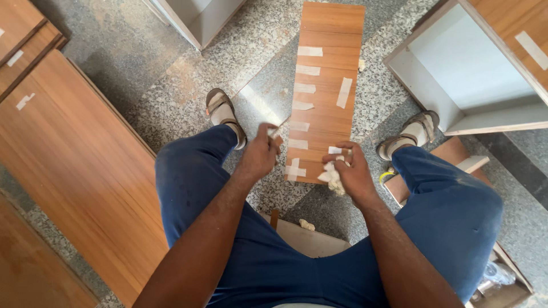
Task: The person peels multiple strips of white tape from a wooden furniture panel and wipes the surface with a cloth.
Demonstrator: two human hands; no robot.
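Wood panel (326, 85), taped strips: left hand (260, 155) pinching peeled tape end at near-left edge; right hand (351, 171) clutching wad of tape (331, 175) at near edge. Step: stripping; remaining strips need lifting.

Between our feet a board (325, 85) lies on the floor (142, 51), tape strips (302, 88) along it. Our left hand (260, 154) sits at its near left edge, our right hand (351, 171) on its near end. An open cabinet box (474, 74) lies right, panels (74, 159) left.

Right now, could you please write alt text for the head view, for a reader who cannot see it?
Seen from above, a seated person in blue trousers works on a narrow wooden panel dotted with strips of pale tape, lying on a speckled stone floor. The right hand clutches a wad of crumpled tape at the panel's near end, and the left hand pinches a small piece beside its edge.
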